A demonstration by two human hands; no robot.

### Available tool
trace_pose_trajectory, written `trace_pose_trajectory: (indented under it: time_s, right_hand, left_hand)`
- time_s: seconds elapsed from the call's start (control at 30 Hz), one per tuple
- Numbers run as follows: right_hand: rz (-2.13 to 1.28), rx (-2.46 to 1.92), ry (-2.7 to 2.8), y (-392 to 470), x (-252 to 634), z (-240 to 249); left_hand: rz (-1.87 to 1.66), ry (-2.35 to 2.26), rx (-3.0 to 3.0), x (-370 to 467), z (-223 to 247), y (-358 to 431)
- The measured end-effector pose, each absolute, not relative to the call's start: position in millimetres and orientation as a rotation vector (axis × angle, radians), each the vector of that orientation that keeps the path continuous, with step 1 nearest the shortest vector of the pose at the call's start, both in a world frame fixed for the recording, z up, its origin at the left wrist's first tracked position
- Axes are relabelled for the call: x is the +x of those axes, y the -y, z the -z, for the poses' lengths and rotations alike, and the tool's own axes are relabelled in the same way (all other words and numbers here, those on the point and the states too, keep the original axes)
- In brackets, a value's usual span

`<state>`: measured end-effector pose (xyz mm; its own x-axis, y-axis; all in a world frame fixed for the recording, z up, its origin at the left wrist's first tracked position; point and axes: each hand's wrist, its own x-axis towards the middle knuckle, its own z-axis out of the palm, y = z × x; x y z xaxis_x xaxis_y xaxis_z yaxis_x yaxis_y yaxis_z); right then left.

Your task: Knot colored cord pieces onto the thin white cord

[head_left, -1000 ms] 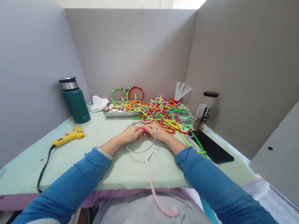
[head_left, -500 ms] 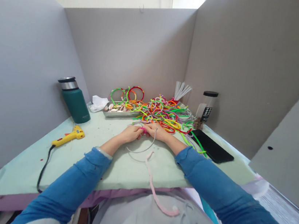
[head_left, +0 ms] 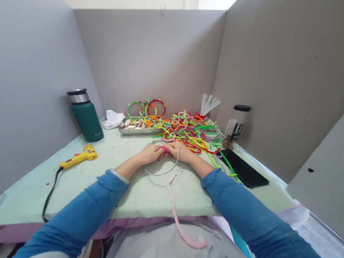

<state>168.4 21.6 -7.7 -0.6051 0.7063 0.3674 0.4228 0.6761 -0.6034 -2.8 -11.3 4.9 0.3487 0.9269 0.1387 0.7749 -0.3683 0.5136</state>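
My left hand (head_left: 150, 154) and my right hand (head_left: 179, 150) meet over the middle of the table, fingers closed around a small bright pink piece (head_left: 164, 149) on a thin grey hoop (head_left: 166, 172). The hoop curves down below my hands, above the table. A pale pink fuzzy strip (head_left: 175, 214) runs from the table over its front edge onto the grey cloth on my lap. Just behind my hands is a tangled heap of colourful fuzzy stems (head_left: 188, 127). My fingers partly hide the pink piece.
A green bottle (head_left: 87, 120) and a yellow glue gun (head_left: 79, 157) with a black cord are at left. Behind are a metal tray (head_left: 140, 131), white tissue (head_left: 113, 119) and coloured rings (head_left: 157, 101). A black phone (head_left: 244, 169) and clear jar (head_left: 234, 129) are at right, grey panels around.
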Motion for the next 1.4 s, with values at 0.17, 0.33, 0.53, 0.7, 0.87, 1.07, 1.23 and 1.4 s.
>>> trace_pose_trajectory:
  time_s: [0.17,0.33,0.53,0.7,0.87,1.07,1.23,1.4]
  right_hand:
    - [-0.605,-0.889,2.289,-21,168,7]
    - [-0.62,-0.89,2.268,-19,167,5]
    - [-0.581,-0.925,2.268,-18,167,4]
    - [-0.55,-0.91,2.268,-20,167,6]
    - [-0.557,-0.893,2.239,-22,166,8]
    - [-0.573,-0.898,2.235,-22,165,9]
    - [-0.561,-0.896,2.235,-23,165,9]
    - [-0.558,-0.893,2.235,-23,166,8]
  left_hand:
    - [-0.583,-1.485,2.206,-2,-6,12]
    - [-0.587,-1.447,2.174,-1,-9,14]
    - [-0.613,-1.41,2.142,-3,-6,13]
    - [-0.682,-1.396,2.183,-5,-1,9]
    - [-0.782,-1.461,2.186,-5,3,5]
    - [-0.776,-1.472,2.169,-7,6,2]
    - [-0.73,-1.412,2.226,-8,6,2]
    - [-0.729,-1.374,2.264,-8,6,2]
